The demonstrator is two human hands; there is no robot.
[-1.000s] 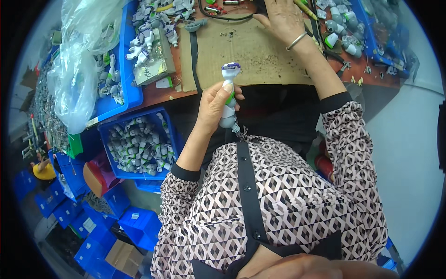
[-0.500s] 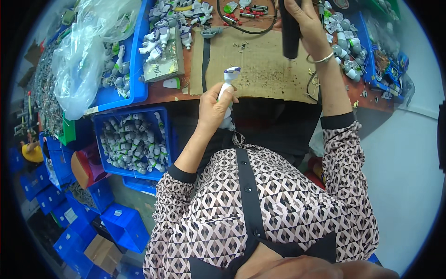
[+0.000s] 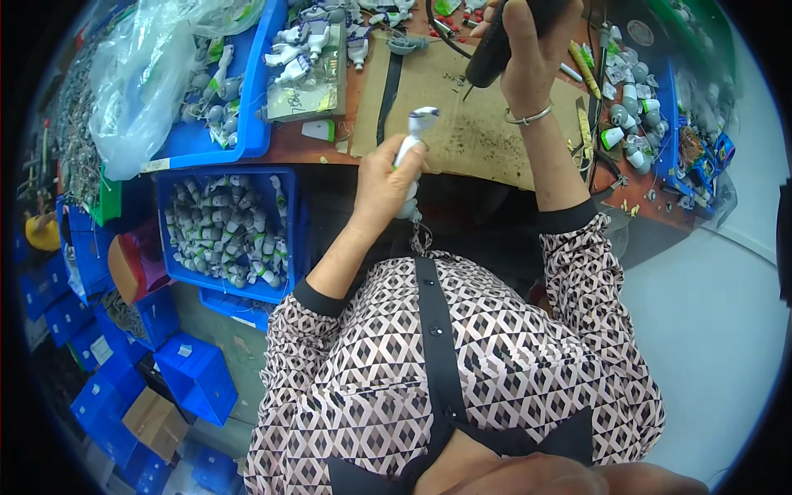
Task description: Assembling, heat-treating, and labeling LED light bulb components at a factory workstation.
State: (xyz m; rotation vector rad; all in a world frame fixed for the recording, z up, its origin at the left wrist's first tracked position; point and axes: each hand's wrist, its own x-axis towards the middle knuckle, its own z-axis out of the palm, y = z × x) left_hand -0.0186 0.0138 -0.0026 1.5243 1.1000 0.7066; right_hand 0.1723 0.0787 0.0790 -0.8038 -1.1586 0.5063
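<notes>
White device (image 3: pixel 418 129) through left grip (image 3: pixel 384 183)

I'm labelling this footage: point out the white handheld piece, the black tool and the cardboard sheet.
White handheld piece (image 3: pixel 420 125): head view, its upper end.
Black tool (image 3: pixel 492 58): head view, its dark body.
Cardboard sheet (image 3: pixel 470 128): head view, speckled middle.

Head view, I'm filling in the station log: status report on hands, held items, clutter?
Left hand gripping white device. Right hand holding black tool over cardboard. Tool tip apart from device. Nearby clutter: dark cable beside tool.
</notes>
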